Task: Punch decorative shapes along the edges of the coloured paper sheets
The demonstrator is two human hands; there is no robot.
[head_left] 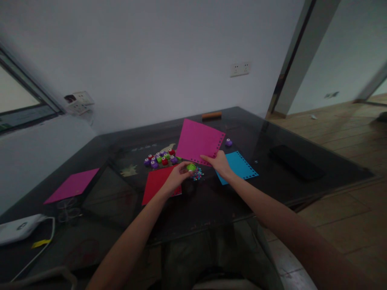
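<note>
My left hand (177,175) is closed on a small green craft punch (191,166), just above a heap of coloured paper bits (198,173). In my right hand (220,162) a magenta sheet (198,141) is pinched at its lower edge and held up at a slant. Small holes run along that sheet's right and lower edges. Below my left hand lies a red sheet (155,183), partly covered by the hand and forearm. A blue sheet (240,166) with holes along its edges lies under and beside my right wrist.
Several purple, red and green punches (160,158) cluster behind the red sheet, and one purple punch (229,142) stands apart. Another magenta sheet (72,185) lies at the left. A black oblong object (294,162) lies right, a brown roll (211,115) at the back, a white corded device (21,228) front left.
</note>
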